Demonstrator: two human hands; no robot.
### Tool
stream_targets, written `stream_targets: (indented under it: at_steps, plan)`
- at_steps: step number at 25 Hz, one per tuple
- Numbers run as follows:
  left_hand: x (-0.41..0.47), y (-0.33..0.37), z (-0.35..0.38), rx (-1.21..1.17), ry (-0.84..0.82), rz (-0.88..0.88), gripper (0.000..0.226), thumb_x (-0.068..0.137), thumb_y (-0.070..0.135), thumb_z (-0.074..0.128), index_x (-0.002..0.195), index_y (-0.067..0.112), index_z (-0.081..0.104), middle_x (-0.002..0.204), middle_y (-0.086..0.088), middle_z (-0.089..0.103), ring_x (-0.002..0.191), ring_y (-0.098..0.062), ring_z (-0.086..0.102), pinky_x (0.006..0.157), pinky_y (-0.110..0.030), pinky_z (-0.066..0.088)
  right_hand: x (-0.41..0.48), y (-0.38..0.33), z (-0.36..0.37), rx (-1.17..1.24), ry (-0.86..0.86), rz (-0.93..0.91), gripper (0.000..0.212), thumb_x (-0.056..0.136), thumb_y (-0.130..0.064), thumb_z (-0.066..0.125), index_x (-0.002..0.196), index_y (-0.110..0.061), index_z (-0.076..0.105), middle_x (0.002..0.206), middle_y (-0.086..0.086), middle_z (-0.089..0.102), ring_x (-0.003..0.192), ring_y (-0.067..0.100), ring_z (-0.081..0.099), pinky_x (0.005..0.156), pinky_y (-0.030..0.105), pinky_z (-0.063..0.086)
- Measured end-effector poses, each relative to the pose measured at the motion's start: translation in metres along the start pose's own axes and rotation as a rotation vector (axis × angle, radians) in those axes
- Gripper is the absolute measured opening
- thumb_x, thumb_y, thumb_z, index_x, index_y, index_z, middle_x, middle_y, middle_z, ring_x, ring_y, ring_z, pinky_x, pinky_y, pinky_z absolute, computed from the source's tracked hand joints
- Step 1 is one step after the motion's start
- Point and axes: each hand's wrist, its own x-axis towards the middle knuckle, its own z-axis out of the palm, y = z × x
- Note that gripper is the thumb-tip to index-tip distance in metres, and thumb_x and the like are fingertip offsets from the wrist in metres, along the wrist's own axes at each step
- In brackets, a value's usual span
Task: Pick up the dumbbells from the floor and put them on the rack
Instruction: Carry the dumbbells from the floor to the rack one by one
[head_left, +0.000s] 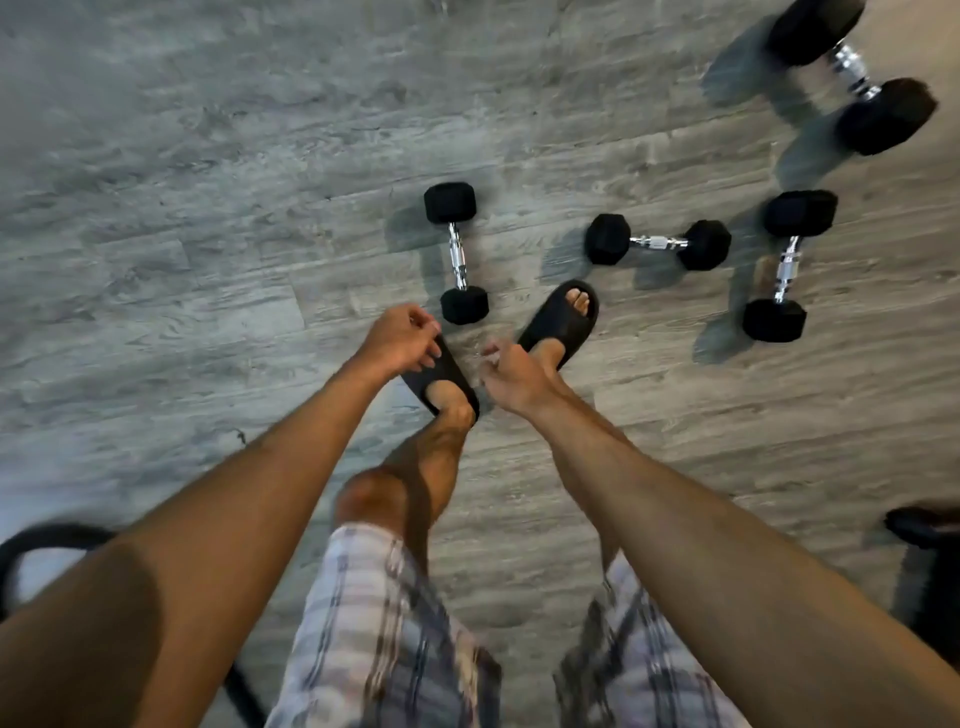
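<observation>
left hand (400, 338) and right hand (511, 376) hang loosely curled, empty (slightly blurred); largest dumbbell (852, 70) cut off at top.

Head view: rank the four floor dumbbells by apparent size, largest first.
1. top-right dumbbell, clearly largest
2. right dumbbell
3. left dumbbell and middle dumbbell look alike, so they are not ranked against each other

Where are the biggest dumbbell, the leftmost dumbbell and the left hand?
biggest dumbbell (852, 70): head view, chrome handle.
leftmost dumbbell (457, 254): head view, chrome handle.
left hand (395, 340): head view, back of hand.
</observation>
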Motion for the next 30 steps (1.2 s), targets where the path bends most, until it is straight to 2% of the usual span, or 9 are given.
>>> stream_targets:
  at_steps: [2, 4, 6, 9, 13, 19, 22, 25, 30]
  plan:
    - [0.056, -0.004, 0.015, -0.057, 0.01, -0.049, 0.014, 0.102, 0.016, 0.048, 0.11, 0.007, 0.055, 0.083, -0.013, 0.067, 0.062, -0.02, 0.061, 0.062, -0.029, 0.052, 0.058, 0.018, 0.013, 0.143, 0.006, 0.068, 0.037, 0.1, -0.015, 0.047, 0.135, -0.004, 0.049, 0.12, 0.015, 0.061, 0.109, 0.026, 0.06, 0.098, 0.036, 0.048]
    - [0.11, -0.006, 0.028, -0.118, 0.044, -0.076, 0.012, 0.101, 0.014, 0.048, 0.109, 0.008, 0.055, 0.078, -0.009, 0.065, 0.061, -0.018, 0.06, 0.058, -0.025, 0.05, 0.114, 0.034, 0.028, 0.381, 0.02, 0.175, 0.041, 0.099, -0.022, 0.051, 0.137, -0.011, 0.042, 0.111, 0.009, 0.057, 0.099, 0.025, 0.06, 0.095, 0.047, 0.055]
    - [0.161, -0.005, 0.037, -0.182, 0.105, -0.092, 0.009, 0.1, 0.013, 0.049, 0.107, 0.011, 0.055, 0.075, -0.005, 0.063, 0.062, -0.015, 0.06, 0.058, -0.023, 0.048, 0.163, 0.046, 0.038, 0.598, 0.008, 0.297, 0.038, 0.097, -0.033, 0.055, 0.13, -0.023, 0.038, 0.104, 0.003, 0.057, 0.09, 0.021, 0.063, 0.076, 0.049, 0.063]
    - [0.229, -0.008, 0.047, -0.267, 0.151, -0.108, 0.019, 0.097, 0.016, 0.052, 0.114, 0.011, 0.058, 0.09, -0.005, 0.065, 0.078, -0.017, 0.061, 0.071, -0.027, 0.047, 0.224, 0.061, 0.053, 0.785, -0.025, 0.412, 0.044, 0.094, -0.049, 0.056, 0.127, -0.028, 0.036, 0.107, 0.005, 0.058, 0.093, 0.025, 0.067, 0.058, 0.037, 0.063]
    - [0.296, -0.016, 0.055, -0.38, 0.144, -0.149, 0.015, 0.094, 0.021, 0.057, 0.108, 0.016, 0.059, 0.106, -0.004, 0.061, 0.1, -0.019, 0.058, 0.095, -0.036, 0.048, 0.291, 0.068, 0.076, 0.952, -0.051, 0.484, 0.067, 0.09, -0.058, 0.057, 0.143, -0.028, 0.028, 0.112, 0.009, 0.058, 0.096, 0.031, 0.068, 0.064, 0.048, 0.063]
    - [0.342, -0.02, 0.069, -0.777, -0.098, -0.128, 0.017, 0.098, 0.018, 0.051, 0.111, 0.009, 0.058, 0.103, -0.011, 0.064, 0.095, -0.022, 0.06, 0.096, -0.034, 0.047, 0.339, 0.072, 0.102, 1.258, 0.008, 0.543, 0.06, 0.086, -0.048, 0.068, 0.13, -0.023, 0.037, 0.133, 0.014, 0.05, 0.111, 0.042, 0.06, 0.068, 0.057, 0.061]
    - [0.352, -0.015, 0.073, -0.786, -0.151, -0.138, 0.018, 0.098, 0.021, 0.053, 0.112, 0.01, 0.057, 0.091, -0.007, 0.065, 0.082, -0.017, 0.062, 0.083, -0.027, 0.049, 0.343, 0.072, 0.106, 1.311, 0.038, 0.549, 0.051, 0.087, -0.037, 0.07, 0.126, -0.021, 0.041, 0.131, 0.018, 0.049, 0.109, 0.042, 0.058, 0.07, 0.058, 0.061]
    - [0.348, -0.009, 0.072, -0.71, -0.123, -0.192, 0.011, 0.093, 0.024, 0.061, 0.097, 0.014, 0.058, 0.075, 0.0, 0.059, 0.069, -0.012, 0.058, 0.072, -0.025, 0.048, 0.331, 0.068, 0.101, 1.266, 0.055, 0.564, 0.047, 0.088, -0.035, 0.068, 0.123, -0.017, 0.042, 0.127, 0.019, 0.052, 0.105, 0.043, 0.061, 0.068, 0.057, 0.061]
    - [0.289, -0.015, 0.06, -0.794, -0.152, -0.279, 0.012, 0.095, 0.021, 0.057, 0.085, 0.016, 0.053, 0.069, 0.001, 0.054, 0.066, -0.012, 0.054, 0.069, -0.026, 0.045, 0.263, 0.054, 0.085, 1.059, 0.046, 0.625, 0.061, 0.081, -0.043, 0.071, 0.126, -0.013, 0.042, 0.117, 0.019, 0.057, 0.096, 0.041, 0.065, 0.057, 0.053, 0.062]
